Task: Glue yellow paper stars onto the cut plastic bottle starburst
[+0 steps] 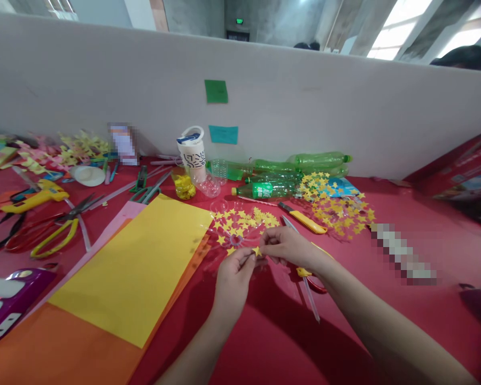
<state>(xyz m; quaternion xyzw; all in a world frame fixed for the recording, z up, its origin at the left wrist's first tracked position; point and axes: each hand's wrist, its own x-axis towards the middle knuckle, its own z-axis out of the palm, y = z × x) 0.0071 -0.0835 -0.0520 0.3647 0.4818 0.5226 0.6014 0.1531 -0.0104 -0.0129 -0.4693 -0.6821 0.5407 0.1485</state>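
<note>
Between my two hands, just above the red tabletop, is a small yellow paper star (257,251). My left hand (236,270) pinches it from the left with thumb and fingers. From the right, my right hand (285,245) is closed at the star's edge, fingertips together. Right behind them lies a clear plastic piece with petal-like strips (236,240), many yellow stars on and around it. Scissors with yellow and red handles (303,272) lie partly hidden beneath my right hand and forearm.
Yellow paper (140,262) lies over orange sheets at left, near a yellow glue gun (40,197) and scissors (70,216). Behind stand a white cup (193,158) and green bottles (270,190). A yellow utility knife (304,219) and another star-covered piece (340,208) are at right.
</note>
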